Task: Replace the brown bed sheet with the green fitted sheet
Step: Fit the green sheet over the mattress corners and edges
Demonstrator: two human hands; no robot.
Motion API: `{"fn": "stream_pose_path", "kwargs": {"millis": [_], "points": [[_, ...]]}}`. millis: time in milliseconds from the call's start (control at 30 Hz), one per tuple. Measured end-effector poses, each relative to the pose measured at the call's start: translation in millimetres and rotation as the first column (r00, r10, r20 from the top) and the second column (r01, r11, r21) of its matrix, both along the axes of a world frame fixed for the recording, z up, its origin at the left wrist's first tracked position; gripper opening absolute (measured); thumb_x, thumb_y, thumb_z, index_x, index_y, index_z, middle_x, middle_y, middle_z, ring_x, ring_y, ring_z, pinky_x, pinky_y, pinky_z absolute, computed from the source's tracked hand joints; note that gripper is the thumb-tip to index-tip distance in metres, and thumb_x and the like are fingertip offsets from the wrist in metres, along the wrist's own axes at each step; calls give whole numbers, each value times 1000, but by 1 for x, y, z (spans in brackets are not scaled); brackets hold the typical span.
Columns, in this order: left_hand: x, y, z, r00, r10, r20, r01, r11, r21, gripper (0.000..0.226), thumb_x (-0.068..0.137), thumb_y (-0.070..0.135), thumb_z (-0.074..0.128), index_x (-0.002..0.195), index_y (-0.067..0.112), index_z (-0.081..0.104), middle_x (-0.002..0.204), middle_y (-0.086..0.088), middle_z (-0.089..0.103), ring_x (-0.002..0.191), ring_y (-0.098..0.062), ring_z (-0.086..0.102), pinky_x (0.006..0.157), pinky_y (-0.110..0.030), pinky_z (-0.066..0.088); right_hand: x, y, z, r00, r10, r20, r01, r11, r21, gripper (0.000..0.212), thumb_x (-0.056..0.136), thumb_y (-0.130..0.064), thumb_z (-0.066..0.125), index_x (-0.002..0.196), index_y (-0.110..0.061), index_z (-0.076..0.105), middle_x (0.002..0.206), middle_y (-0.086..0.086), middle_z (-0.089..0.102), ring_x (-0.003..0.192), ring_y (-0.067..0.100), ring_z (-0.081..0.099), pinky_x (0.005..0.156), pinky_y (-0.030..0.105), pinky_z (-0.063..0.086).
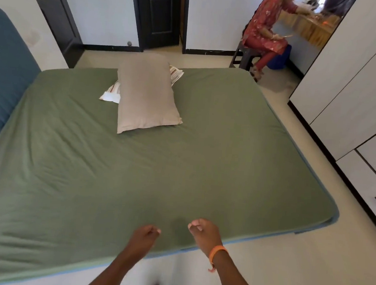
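Green fitted sheet (181, 164) covers the mattress. On it: one grey pillow (147, 95) atop one striped cloth (110, 93). Left hand (146, 234) and right hand (203, 231) hover loosely curled, holding nothing.

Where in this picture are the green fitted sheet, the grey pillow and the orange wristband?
green fitted sheet (203, 165), head view, its bare middle.
grey pillow (146, 95), head view, centre of its top.
orange wristband (217, 251), head view, band on the right wrist.
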State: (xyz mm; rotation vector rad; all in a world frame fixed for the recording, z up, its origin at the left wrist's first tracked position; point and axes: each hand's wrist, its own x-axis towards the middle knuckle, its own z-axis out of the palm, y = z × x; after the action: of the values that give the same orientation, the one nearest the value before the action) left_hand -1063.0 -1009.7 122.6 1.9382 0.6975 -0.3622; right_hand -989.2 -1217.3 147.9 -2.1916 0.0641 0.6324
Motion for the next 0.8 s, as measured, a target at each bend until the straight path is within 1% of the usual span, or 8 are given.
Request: {"fn": "stream_pose_path", "kwargs": {"millis": [133,233,300,367,500,600,700,800], "points": [[47,-10,-15,985,164,-61,-169,983,-77,24,96,19,59,74,9,60,66,-10,60,59,-18,57,58,-29,40,43,-13,-9,999,42,-20,-43,999,-23,29,87,-19,71,68,-32,53,75,-4,62,79,17,61,75,22,45],[95,-36,-25,982,150,-115,-168,972,-162,24,97,14,57,73,11,57,56,-3,52,48,-16,49,44,-20,35,76,-42,-12,999,-4,-49,0,997,-71,32,85,-17,73,64,-30,52,70,-3,59,76,19,59,78,29,47],[133,-60,-28,976,140,-169,-181,949,-259,20,97,8,54,78,11,58,55,0,51,40,-10,44,37,-14,29,102,-68,-4,997,-44,-69,38,995,-92,31,84,-16,73,64,-28,53,74,1,63,77,18,61,78,26,48],[174,-90,-28,980,84,-179,-135,945,-298,18,99,5,52,83,12,59,62,-1,54,41,-9,46,34,-14,30,135,-97,8,993,-95,-70,87,991,-105,29,85,-17,73,64,-28,55,72,-4,62,72,11,60,73,17,46],[249,-162,-16,992,11,-129,-52,946,-320,24,99,7,53,77,15,56,61,0,50,40,-6,44,35,-15,29,202,-162,22,985,-171,-27,167,980,-110,17,86,-14,72,73,-20,64,82,6,70,81,19,64,79,25,48],[299,-214,-14,994,-15,-108,-14,965,-261,31,98,10,54,69,17,53,55,1,49,42,-10,44,41,-18,30,241,-216,19,983,-181,-8,179,977,-115,16,88,-16,72,75,-21,63,81,2,68,78,16,62,67,11,42],[336,-267,-24,998,-45,-33,39,986,-160,33,97,9,56,66,17,52,53,3,48,61,-16,49,53,-28,36,277,-280,6,993,-118,-1,117,986,-121,23,89,-17,70,73,-28,58,76,-5,63,75,14,59,65,9,38],[357,-323,-61,998,37,-52,-42,994,-102,32,96,12,60,66,21,54,57,4,50,66,-18,50,64,-33,43,318,-347,-21,999,40,-16,-42,983,-179,25,91,-20,67,75,-32,52,70,-13,54,76,15,55,67,16,39]]}}
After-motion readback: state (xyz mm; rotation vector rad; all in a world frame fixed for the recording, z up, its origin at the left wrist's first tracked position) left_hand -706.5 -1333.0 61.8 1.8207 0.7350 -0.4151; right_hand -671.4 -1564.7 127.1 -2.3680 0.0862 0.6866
